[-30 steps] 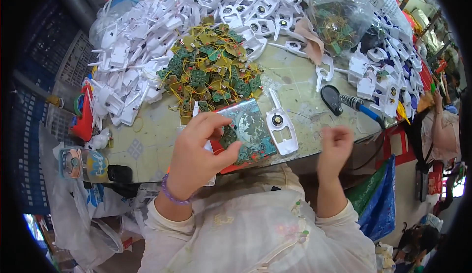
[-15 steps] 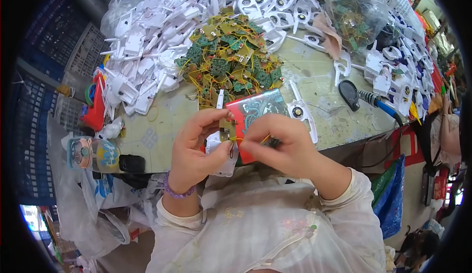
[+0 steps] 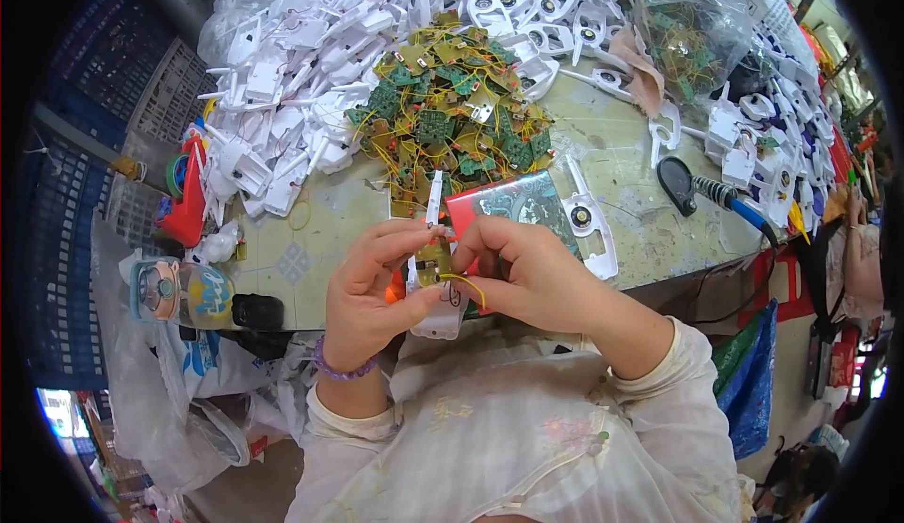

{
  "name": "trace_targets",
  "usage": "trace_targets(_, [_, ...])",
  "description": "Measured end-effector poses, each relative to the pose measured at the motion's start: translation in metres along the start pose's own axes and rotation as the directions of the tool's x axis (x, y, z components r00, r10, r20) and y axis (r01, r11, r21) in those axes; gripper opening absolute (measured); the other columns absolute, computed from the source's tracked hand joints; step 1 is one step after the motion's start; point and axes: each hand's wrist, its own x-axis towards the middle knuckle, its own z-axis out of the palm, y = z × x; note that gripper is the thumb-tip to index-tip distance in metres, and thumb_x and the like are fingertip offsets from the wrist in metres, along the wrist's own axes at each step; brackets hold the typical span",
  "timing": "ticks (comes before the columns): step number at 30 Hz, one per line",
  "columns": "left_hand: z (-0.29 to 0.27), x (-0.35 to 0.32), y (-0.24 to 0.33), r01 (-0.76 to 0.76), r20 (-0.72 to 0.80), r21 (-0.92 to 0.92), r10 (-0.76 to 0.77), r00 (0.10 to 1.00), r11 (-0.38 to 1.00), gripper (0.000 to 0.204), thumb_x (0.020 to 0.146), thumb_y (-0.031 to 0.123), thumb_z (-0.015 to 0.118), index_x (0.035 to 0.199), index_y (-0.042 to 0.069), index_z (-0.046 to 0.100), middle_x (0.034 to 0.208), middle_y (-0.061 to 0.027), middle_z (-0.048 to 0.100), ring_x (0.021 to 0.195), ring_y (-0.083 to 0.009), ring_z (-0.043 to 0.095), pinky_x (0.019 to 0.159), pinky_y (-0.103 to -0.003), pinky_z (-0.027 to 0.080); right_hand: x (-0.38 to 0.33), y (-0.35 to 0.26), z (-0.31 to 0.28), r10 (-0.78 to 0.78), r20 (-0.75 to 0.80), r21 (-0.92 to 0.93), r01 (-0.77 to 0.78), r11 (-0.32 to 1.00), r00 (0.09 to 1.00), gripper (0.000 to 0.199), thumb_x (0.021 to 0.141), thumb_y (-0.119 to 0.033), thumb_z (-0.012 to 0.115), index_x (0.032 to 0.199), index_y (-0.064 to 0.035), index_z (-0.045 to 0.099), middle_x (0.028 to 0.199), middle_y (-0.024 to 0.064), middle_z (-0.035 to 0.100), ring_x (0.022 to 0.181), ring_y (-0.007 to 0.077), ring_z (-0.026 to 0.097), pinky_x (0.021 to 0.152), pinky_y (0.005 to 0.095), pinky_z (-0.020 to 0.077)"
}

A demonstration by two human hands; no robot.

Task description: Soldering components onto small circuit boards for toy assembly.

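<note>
Close to the table's front edge, my left hand (image 3: 377, 278) pinches a small tan circuit board (image 3: 431, 257) between thumb and fingers. My right hand (image 3: 532, 264) is closed at the board's right side, its thumb and fingertips on a thin yellow wire (image 3: 473, 288) that curves out from the board. A white plastic housing (image 3: 438, 323) with a narrow arm lies beneath the board, partly hidden by my hands. Behind my right hand lies a flat red and teal box or booklet (image 3: 527, 201). A white plastic part with a round dark centre (image 3: 586, 217) rests on its right.
A heap of circuit boards with yellow wires (image 3: 443, 113) stands ahead, beside a large pile of white plastic parts (image 3: 282, 90). At right are a blue-handled soldering iron (image 3: 744, 210) in a coiled holder and more white parts (image 3: 753, 146). A clear container (image 3: 202, 295) sits at left.
My right fingers have shifted on the wire, and its yellow end now shows below them. The board has tilted slightly. The head view has moved a little.
</note>
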Motion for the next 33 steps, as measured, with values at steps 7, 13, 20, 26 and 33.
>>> trace_targets(7, [0.002,0.001,-0.001,-0.029,-0.083,0.127,0.039,0.996,0.991,0.049,0.069,-0.011,0.066,0.116,-0.001,0.057,0.120,-0.0120,0.051,0.112,-0.0204,0.053,0.096,-0.031,0.042,-0.007,0.004,-0.001,-0.145,-0.095,0.042,0.149,0.988,0.985,0.018,0.081,-0.001,0.063,0.097,-0.0037,0.056,0.071,-0.0021,0.052,0.067,0.0064,0.049,0.060,0.0225,0.0408])
trace_targets(13, [0.003,0.000,0.000,0.029,-0.133,0.398,0.026,0.991,0.917,0.050,0.069,-0.005,0.068,0.117,0.001,0.057,0.117,-0.0133,0.053,0.110,-0.0230,0.054,0.095,-0.031,0.042,-0.014,0.002,-0.001,-0.356,-0.138,-0.053,0.352,0.934,0.924,0.013,0.076,0.002,0.066,0.088,-0.0036,0.066,0.080,0.0052,0.063,0.073,0.0154,0.059,0.065,0.0283,0.0449])
trace_targets(20, [0.021,0.002,0.017,-0.136,0.008,0.763,0.201,0.980,0.632,0.058,0.068,0.005,0.075,0.123,0.005,0.056,0.125,-0.0149,0.056,0.115,-0.0315,0.054,0.108,-0.051,0.027,-0.006,0.003,0.008,-0.609,-0.222,-0.476,0.460,0.749,0.762,0.016,0.075,-0.005,0.069,0.090,-0.0076,0.064,0.080,0.0058,0.063,0.074,0.0248,0.059,0.066,0.0359,0.0455])
trace_targets(26, [0.027,0.001,0.000,-0.138,-0.033,0.637,0.205,0.978,0.758,0.029,0.072,0.000,0.072,0.100,0.009,0.068,0.089,-0.0047,0.070,0.087,-0.0189,0.066,0.106,-0.050,0.029,-0.012,0.011,0.006,-0.701,-0.298,-0.517,0.508,0.689,0.647,0.021,0.074,-0.008,0.074,0.093,-0.0073,0.065,0.082,0.0070,0.064,0.072,0.0239,0.059,0.064,0.0339,0.0450])
trace_targets(33, [0.034,0.008,-0.002,-0.122,-0.098,0.654,0.243,0.965,0.746,0.018,0.075,0.003,0.072,0.091,0.009,0.070,0.079,-0.0020,0.068,0.074,-0.0148,0.064,0.096,-0.039,0.037,-0.056,0.102,-0.070,-0.349,-0.612,-0.730,-0.338,0.594,0.709,0.020,0.080,-0.011,0.067,0.097,-0.0015,0.064,0.081,0.0133,0.062,0.069,0.0255,0.060,0.063,0.0319,0.0471])
